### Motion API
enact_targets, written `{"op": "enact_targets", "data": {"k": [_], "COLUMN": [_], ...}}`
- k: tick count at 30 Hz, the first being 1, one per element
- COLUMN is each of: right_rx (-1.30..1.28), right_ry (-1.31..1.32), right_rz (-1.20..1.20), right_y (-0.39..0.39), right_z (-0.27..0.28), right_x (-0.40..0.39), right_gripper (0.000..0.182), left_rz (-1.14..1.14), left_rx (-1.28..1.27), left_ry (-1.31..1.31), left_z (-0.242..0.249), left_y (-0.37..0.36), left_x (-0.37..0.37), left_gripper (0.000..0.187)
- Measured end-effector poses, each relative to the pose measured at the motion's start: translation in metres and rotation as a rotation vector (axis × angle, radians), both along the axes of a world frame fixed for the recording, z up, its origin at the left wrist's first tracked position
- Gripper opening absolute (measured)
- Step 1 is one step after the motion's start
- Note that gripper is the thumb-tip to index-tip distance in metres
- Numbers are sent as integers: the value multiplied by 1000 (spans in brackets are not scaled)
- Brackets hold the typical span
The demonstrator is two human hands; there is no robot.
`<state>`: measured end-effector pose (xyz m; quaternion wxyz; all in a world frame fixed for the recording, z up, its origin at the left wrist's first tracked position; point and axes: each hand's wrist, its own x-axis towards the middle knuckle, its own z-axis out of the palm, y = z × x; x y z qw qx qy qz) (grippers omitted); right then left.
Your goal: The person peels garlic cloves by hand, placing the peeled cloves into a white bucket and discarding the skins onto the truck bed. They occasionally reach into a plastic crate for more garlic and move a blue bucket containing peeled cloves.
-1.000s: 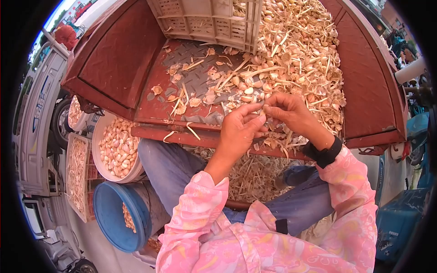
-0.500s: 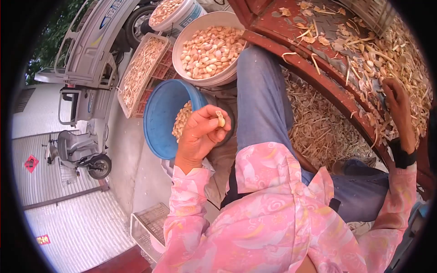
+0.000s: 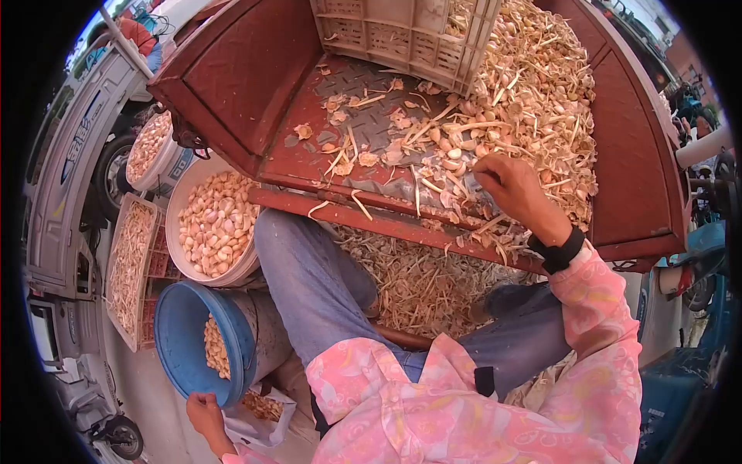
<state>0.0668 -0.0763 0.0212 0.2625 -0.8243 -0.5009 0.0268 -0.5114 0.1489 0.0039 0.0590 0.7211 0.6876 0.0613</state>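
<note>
Low on the left is my left hand (image 3: 205, 417), right at the lower rim of a blue bucket (image 3: 171, 309) that leans with peeled garlic cloves (image 3: 216, 348) inside. Its fingers are curled together, hiding whatever they hold. My right hand (image 3: 516, 189), with a black band at the wrist, is over the near side of a heap of garlic cloves and dry stalks (image 3: 533, 100) in a red metal cart bed (image 3: 232, 85). Those fingers bend inward beside a small greyish, shiny piece; I cannot tell what they grip. Loose cloves (image 3: 456, 153) lie just left of the fingertips.
A white bucket (image 3: 176, 224) of cloves and a crate (image 3: 116, 271) of stalky scraps stand left, with another clove-filled bucket (image 3: 147, 151) behind. A plastic crate (image 3: 379, 35) sits in the cart. Husks (image 3: 417, 286) cover the ground between my knees. A person (image 3: 139, 35) is far left.
My left hand, earlier raised with a garlic clove between its fingers, has dropped to the blue bucket's lower rim. The view has swung right toward the cart. My right hand stays at the heap.
</note>
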Motion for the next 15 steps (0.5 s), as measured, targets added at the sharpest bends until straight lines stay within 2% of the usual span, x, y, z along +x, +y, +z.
{"op": "enact_targets", "data": {"k": [2,4,8,11,13,15], "right_rx": [57,93,25,-76,-157,-130], "right_ry": [-64,-122,-215,-318,-367,-293], "right_rz": [51,77,-17,48,131,172], "right_y": [10,27,61,74,77,72], "right_z": [5,6,-13,-11,-17,-10], "right_x": [5,20,45,47,49,43], "right_gripper": [11,11,15,20,22,22], "left_rz": [-135,-298,-665,-967,-1092,-1176], "left_rx": [-100,-59,-267,-396,-259,-10], "left_ry": [-92,-443,-818,-873,-813,-639], "left_z": [28,49,65,52,26,4], "left_y": [20,26,24,9,-4,-22], "left_x": [34,103,257,376,441,481], "left_gripper": [16,19,14,19,26,23]}}
